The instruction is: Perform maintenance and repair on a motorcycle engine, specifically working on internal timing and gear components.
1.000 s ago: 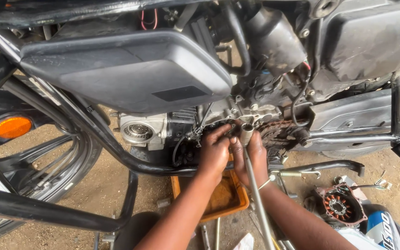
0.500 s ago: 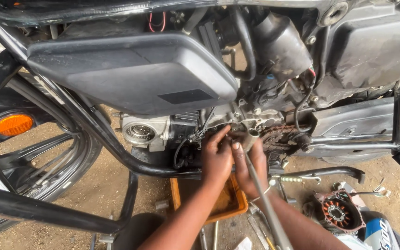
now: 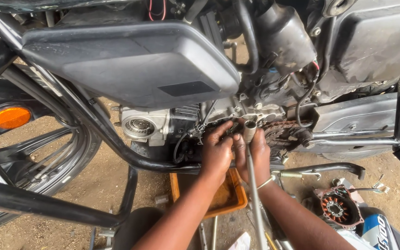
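I look down at the side of a motorcycle with its engine (image 3: 218,115) opened up. My left hand (image 3: 217,153) and my right hand (image 3: 255,155) press close together at the lower engine, beside the drive chain and sprocket (image 3: 281,134). A long metal socket wrench (image 3: 251,176) stands upright between the hands, its socket end at the engine, and my right hand's fingers wrap its shaft. My left hand's fingertips touch the engine case next to the socket. A thin bangle sits on my right wrist. What the fingers cover is hidden.
A dark side panel (image 3: 130,65) overhangs the engine. Black frame tubes (image 3: 98,125) cross at left before the rear wheel (image 3: 42,162) and orange reflector (image 3: 10,117). An orange drain tray (image 3: 230,196) lies below. A stator coil (image 3: 337,208), footrest bar (image 3: 329,169) and loose tools lie on the dirt.
The view has shifted slightly lower. Both hands stay at the same spot on the engine, and the wrench shaft has tilted a little between them.
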